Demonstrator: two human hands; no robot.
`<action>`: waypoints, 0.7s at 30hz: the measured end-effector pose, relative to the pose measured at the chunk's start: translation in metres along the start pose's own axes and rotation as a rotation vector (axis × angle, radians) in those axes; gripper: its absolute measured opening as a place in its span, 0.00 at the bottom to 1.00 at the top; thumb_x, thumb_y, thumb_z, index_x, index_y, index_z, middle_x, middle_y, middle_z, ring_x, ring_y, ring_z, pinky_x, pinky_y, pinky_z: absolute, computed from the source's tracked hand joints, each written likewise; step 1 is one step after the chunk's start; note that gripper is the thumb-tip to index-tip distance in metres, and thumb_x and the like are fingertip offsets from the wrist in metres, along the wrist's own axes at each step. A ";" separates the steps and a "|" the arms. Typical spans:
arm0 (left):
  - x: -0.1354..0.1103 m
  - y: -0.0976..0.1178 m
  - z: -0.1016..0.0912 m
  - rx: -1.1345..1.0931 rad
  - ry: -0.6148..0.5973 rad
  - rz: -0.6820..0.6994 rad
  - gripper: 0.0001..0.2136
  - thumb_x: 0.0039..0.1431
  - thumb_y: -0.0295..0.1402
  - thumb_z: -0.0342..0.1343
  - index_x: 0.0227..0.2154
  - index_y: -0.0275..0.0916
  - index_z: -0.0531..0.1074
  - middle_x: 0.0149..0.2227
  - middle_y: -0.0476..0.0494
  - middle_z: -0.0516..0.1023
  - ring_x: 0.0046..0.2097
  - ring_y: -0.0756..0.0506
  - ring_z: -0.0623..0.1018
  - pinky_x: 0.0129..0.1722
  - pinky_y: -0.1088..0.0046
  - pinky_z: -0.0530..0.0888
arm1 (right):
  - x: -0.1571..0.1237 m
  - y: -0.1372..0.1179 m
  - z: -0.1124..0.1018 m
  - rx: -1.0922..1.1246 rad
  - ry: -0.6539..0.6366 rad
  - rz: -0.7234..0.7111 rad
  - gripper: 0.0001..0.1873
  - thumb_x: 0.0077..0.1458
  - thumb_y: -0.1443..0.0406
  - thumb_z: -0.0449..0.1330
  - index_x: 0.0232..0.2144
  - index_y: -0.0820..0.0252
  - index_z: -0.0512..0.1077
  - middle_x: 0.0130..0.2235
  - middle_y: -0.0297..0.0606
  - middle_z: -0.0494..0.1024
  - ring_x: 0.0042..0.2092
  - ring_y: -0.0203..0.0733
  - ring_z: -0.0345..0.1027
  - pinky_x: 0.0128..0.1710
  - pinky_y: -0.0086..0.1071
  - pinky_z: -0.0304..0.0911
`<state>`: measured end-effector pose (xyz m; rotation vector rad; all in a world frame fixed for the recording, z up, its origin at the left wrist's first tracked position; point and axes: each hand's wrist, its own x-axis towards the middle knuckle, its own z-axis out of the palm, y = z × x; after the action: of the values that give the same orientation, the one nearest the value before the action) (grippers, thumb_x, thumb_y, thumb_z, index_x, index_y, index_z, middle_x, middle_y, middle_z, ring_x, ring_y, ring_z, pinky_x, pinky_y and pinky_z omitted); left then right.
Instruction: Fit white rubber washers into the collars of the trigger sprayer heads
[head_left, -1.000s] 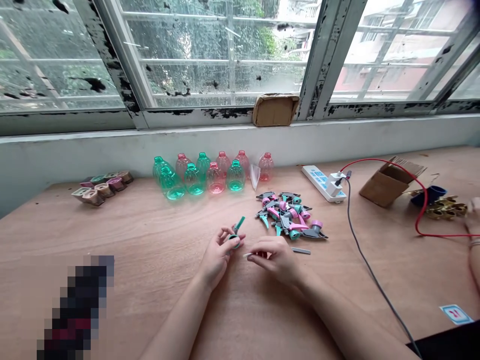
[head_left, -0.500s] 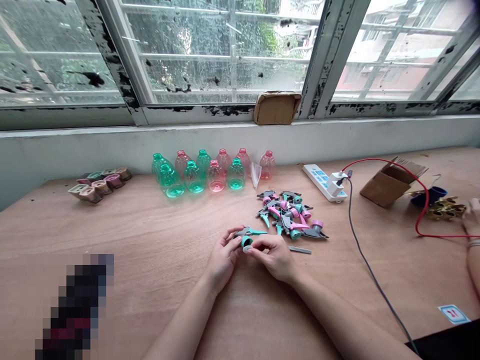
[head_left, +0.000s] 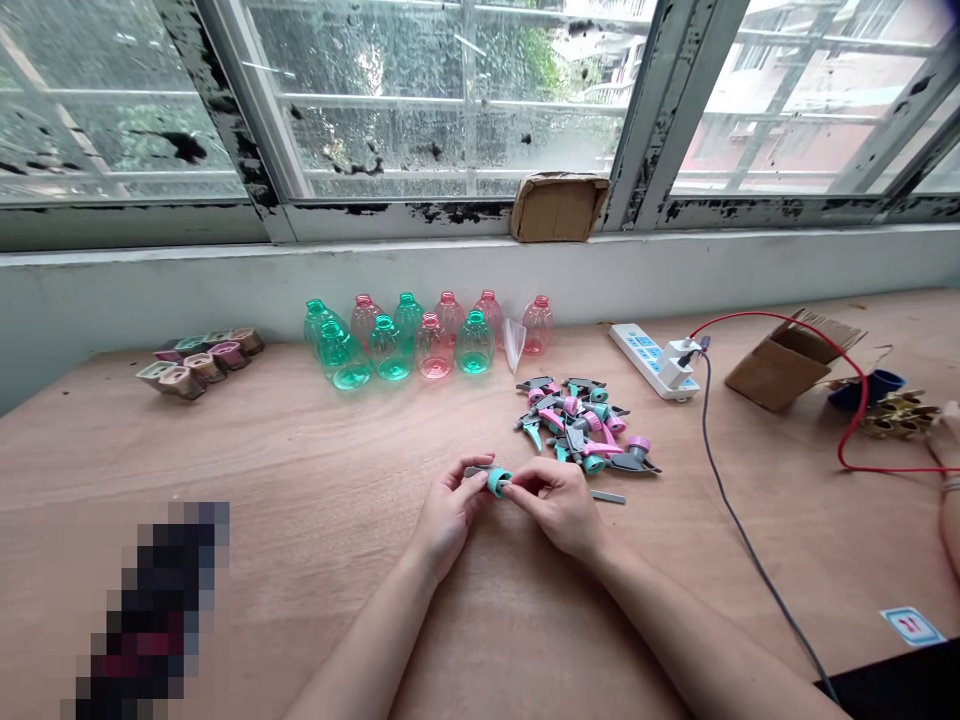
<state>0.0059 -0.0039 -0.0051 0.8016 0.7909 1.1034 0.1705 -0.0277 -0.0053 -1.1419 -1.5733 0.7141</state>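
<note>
My left hand (head_left: 450,515) and my right hand (head_left: 559,508) meet over the plywood table (head_left: 315,470), both holding a small plastic trigger sprayer head (head_left: 480,473). Its teal collar (head_left: 499,482) sits between my fingertips, and my right fingers pinch it. My left fingers wrap the grey body, which is largely hidden. Just beyond my right hand lies a heap of grey, pink and teal sprayer heads (head_left: 577,425). A thin grey strip (head_left: 607,496) lies close to my right hand, apart from it.
Transparent teal and pink plastic bottles (head_left: 397,347) stand in rows before the window sill (head_left: 480,265). Further right are a power strip (head_left: 652,360), cables, a cardboard box (head_left: 780,365) and another person's hand (head_left: 946,435). Small caps (head_left: 199,362) sit at left; a pixelated blur (head_left: 154,600) covers the lower left.
The sprayer head has turned in my hands, with its teal collar now facing right and its grey body pointing left. My hands have drawn closer together around it.
</note>
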 end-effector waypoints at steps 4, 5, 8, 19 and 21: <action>-0.001 0.000 0.001 -0.004 -0.019 -0.013 0.10 0.46 0.33 0.68 0.32 0.36 0.78 0.42 0.44 0.77 0.41 0.47 0.76 0.42 0.71 0.74 | -0.001 -0.001 0.002 0.036 0.015 0.071 0.10 0.52 0.63 0.65 0.23 0.60 0.70 0.22 0.31 0.72 0.24 0.33 0.62 0.25 0.27 0.57; -0.002 0.000 0.001 -0.002 -0.030 -0.011 0.10 0.47 0.33 0.68 0.32 0.37 0.78 0.41 0.44 0.77 0.40 0.47 0.76 0.42 0.71 0.74 | -0.001 -0.001 0.002 0.046 0.010 0.078 0.10 0.52 0.63 0.65 0.23 0.60 0.70 0.22 0.31 0.71 0.24 0.33 0.61 0.24 0.27 0.56; -0.002 -0.002 0.000 0.020 -0.054 0.004 0.09 0.48 0.33 0.67 0.33 0.37 0.78 0.39 0.45 0.77 0.41 0.47 0.76 0.43 0.70 0.73 | -0.001 0.000 0.002 0.081 -0.011 0.095 0.09 0.52 0.63 0.65 0.24 0.60 0.70 0.23 0.30 0.71 0.23 0.32 0.60 0.24 0.27 0.55; -0.003 -0.003 -0.002 0.133 -0.159 0.143 0.03 0.54 0.30 0.58 0.28 0.37 0.75 0.39 0.43 0.71 0.47 0.43 0.70 0.48 0.68 0.69 | -0.002 0.007 0.002 0.195 -0.041 0.160 0.11 0.50 0.62 0.67 0.25 0.60 0.69 0.23 0.29 0.69 0.24 0.32 0.59 0.24 0.26 0.54; -0.004 -0.004 -0.002 0.192 -0.176 0.191 0.04 0.56 0.30 0.56 0.28 0.38 0.74 0.36 0.45 0.70 0.46 0.43 0.69 0.49 0.68 0.67 | -0.002 0.005 0.002 0.168 -0.057 0.131 0.08 0.50 0.62 0.67 0.30 0.60 0.72 0.23 0.30 0.71 0.24 0.32 0.61 0.24 0.26 0.56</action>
<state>0.0048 -0.0079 -0.0087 1.1391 0.6879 1.1186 0.1698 -0.0277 -0.0110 -1.1156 -1.4647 0.9546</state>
